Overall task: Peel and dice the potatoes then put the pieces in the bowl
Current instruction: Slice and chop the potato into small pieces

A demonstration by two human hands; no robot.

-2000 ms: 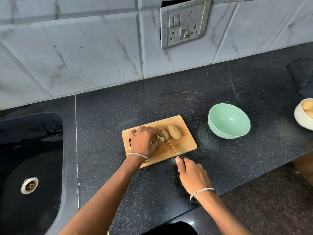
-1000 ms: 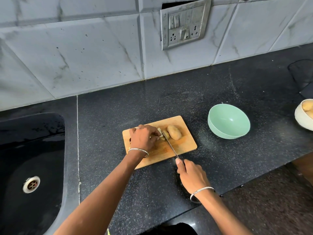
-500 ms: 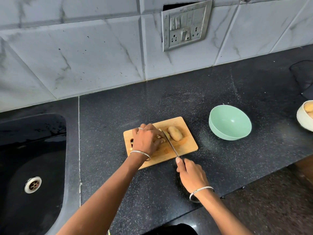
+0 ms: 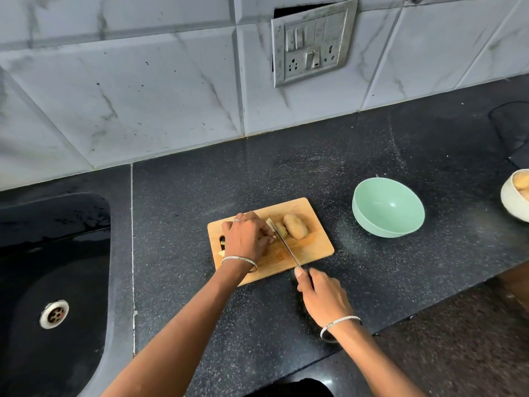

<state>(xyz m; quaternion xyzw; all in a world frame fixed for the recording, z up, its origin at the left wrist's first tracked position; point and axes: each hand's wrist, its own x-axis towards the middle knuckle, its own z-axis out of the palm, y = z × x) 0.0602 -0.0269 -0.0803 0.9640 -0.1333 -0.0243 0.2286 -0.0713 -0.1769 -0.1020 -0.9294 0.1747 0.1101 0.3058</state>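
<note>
1. A grey marbled tiled wall (image 4: 143, 96) is seen behind the cutting board (image 4: 315, 247), from which every place below is reckoned.
2. A black speckled countertop (image 4: 286, 167) is spread beneath the cutting board and on all sides of it.
3. A black sink (image 4: 43, 253) is sunk into the countertop well to the left of the cutting board, and a metal drain (image 4: 54, 314) is set in its floor.
4. A metal switch plate (image 4: 312, 44) is fixed to the wall behind the cutting board, slightly to its right.
5. A green bowl (image 4: 400, 202) is set upright near the right of the cutting board, apart from it.
6. A white bowl (image 4: 512, 204) is cut off by the frame far to the right of the cutting board; pale potatoes (image 4: 521, 181) are held in it.
7. The right hand (image 4: 323, 296) is held just off the cutting board's near edge. It is closed round the knife handle, with one finger stretched toward the blade.
8. The left hand (image 4: 246, 236) is laid on the cutting board's left half. Its fingers are curled down and pressed together over a cut potato (image 4: 269, 223), of which only a pale edge is shown.
9. The knife (image 4: 286, 245) is laid slantwise across the middle of the cutting board, its blade against the left fingertips.
10. A whole potato (image 4: 294, 226) is laid on the cutting board's far right part.
11. A small potato piece (image 4: 282, 230) is seen on the cutting board between the blade and the whole potato.
</note>
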